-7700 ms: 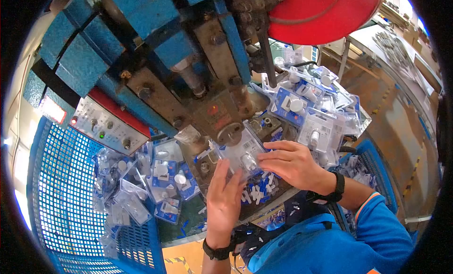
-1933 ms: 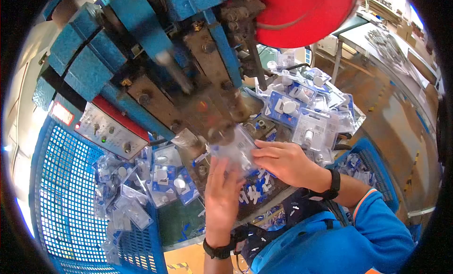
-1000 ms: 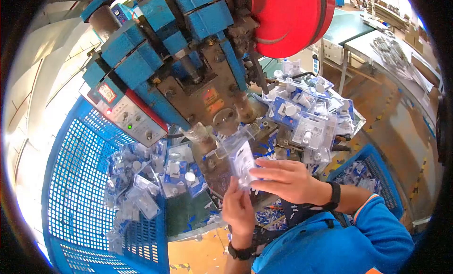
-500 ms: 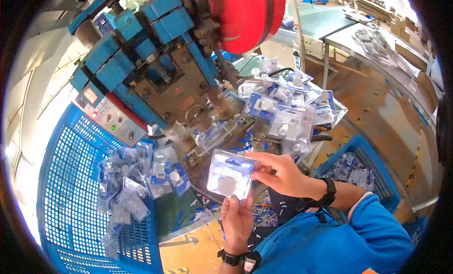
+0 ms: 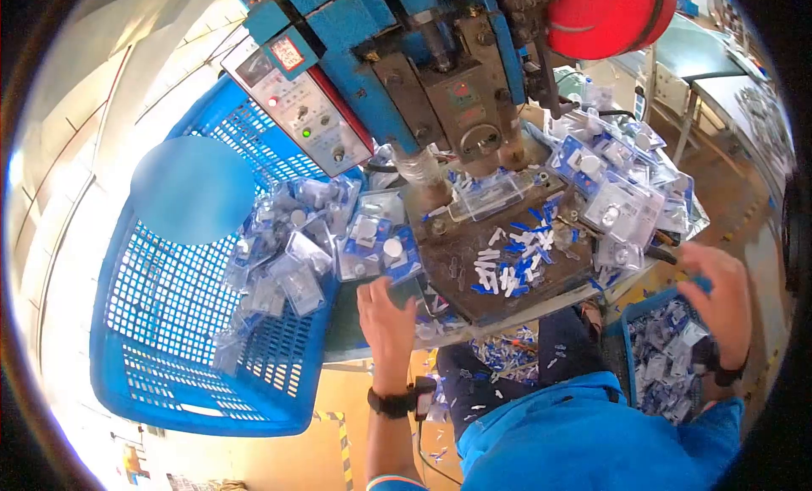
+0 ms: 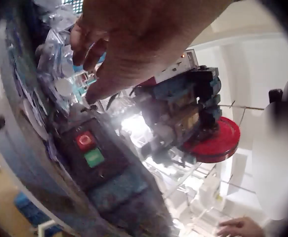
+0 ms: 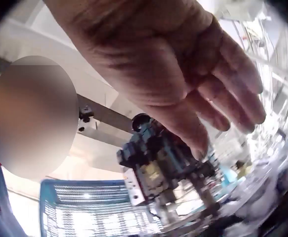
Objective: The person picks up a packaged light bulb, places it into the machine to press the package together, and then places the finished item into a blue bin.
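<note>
My left hand (image 5: 387,322) is at the front edge of the worktable, its fingers just short of the card-backed blister packs (image 5: 365,237) lying left of the press. The left wrist view shows that hand (image 6: 134,44) with loosely bent fingers beside a stack of clear packs (image 6: 57,69); I see nothing held. Out to the right, my right hand (image 5: 721,296) is over a blue basket (image 5: 628,356) of packs. Its palm (image 7: 149,64) shows bare in the right wrist view, fingers spread. A clear plastic holder (image 5: 491,195) lies on the bed beneath the press head (image 5: 469,110).
A large blue basket (image 5: 203,339) stands left, packs (image 5: 296,284) heaped at its inner side. Another pile of packs (image 5: 626,208) lies right of the press. Blue and white scraps (image 5: 512,263) litter the press bed. A button box (image 6: 89,148) sits below the table edge.
Both hands held a blister pack, first at the press, then before the body. Now neither shows it; the left hand has moved left, the right hand far right. The view has swung leftward.
</note>
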Demonstrator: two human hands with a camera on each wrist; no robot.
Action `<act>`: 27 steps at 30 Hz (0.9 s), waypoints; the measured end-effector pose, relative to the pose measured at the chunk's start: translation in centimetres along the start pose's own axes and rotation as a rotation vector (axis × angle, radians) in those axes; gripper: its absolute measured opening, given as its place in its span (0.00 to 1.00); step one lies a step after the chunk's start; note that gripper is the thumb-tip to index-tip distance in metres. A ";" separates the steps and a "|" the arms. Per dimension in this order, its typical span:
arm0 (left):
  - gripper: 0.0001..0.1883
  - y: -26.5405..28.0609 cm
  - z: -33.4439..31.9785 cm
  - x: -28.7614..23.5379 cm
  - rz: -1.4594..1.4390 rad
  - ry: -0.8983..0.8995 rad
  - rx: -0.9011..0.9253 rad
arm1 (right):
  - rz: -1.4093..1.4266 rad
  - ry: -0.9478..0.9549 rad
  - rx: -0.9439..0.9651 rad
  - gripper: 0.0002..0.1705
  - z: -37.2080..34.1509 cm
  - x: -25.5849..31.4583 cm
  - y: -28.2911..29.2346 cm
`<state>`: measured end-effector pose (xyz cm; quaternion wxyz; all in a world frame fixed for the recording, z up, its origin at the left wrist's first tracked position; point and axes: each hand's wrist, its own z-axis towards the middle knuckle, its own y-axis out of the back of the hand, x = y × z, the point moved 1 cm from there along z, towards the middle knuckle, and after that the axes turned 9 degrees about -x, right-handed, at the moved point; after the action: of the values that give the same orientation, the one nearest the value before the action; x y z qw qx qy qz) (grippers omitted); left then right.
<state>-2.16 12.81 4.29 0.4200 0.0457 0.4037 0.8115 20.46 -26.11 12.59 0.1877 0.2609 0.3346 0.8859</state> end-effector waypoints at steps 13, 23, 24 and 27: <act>0.14 -6.0 1.4 3.0 0.198 -0.211 0.134 | 0.286 0.240 0.321 0.16 4.8 7.0 -5.8; 0.20 -8.0 3.4 2.9 0.304 -0.354 0.159 | 0.322 0.299 0.268 0.15 3.0 6.4 -6.9; 0.18 -7.4 3.8 2.4 0.351 -0.276 0.284 | 0.326 0.305 0.277 0.15 2.6 6.1 -7.0; 0.12 -7.9 3.3 6.5 0.177 -0.402 0.030 | 0.332 0.368 0.271 0.14 1.1 5.7 -7.3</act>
<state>0.10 22.09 -0.76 0.4184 0.2479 0.3183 0.8138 17.79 -17.54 10.17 -0.0607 0.1698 0.4312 0.8841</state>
